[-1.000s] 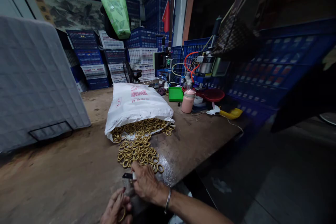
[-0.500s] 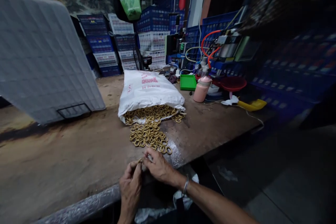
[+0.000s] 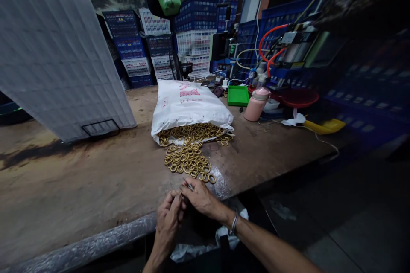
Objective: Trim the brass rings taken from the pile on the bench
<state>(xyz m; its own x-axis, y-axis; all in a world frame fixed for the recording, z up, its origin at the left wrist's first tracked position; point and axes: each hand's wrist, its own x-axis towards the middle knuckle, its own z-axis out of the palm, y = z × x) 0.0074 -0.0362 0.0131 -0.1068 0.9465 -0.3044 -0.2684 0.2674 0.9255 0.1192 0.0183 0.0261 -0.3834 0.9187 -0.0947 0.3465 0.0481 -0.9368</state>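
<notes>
My left hand (image 3: 169,217) is closed at the table's front edge, its thumb and fingers pinched together. The gold-coloured ring in this pinch is nearly all hidden by the fingers. Close against it, my right hand (image 3: 202,199) is closed on a thin, pointed metal tool (image 3: 190,186), whose tip sticks out past the fingers; its exact kind is unclear. The fingertips of both hands meet. Just beyond them lies a loose pile of gold-coloured rings (image 3: 187,160), spilling from the open mouth of a white woven sack (image 3: 192,111) that lies on its side.
A tall pale ribbed panel (image 3: 67,64) stands on the table (image 3: 96,183) at left. Behind the sack are a green tray (image 3: 238,95), a pink bottle (image 3: 256,104), a red dish (image 3: 299,97) and a yellow scoop (image 3: 326,126). Stacked crates (image 3: 128,47) line the back.
The view has shifted, so the scene sits further right. My hands have drawn closer together; the ring that showed between the fingertips is now mostly covered, and the tool in my right hand shows more clearly.
</notes>
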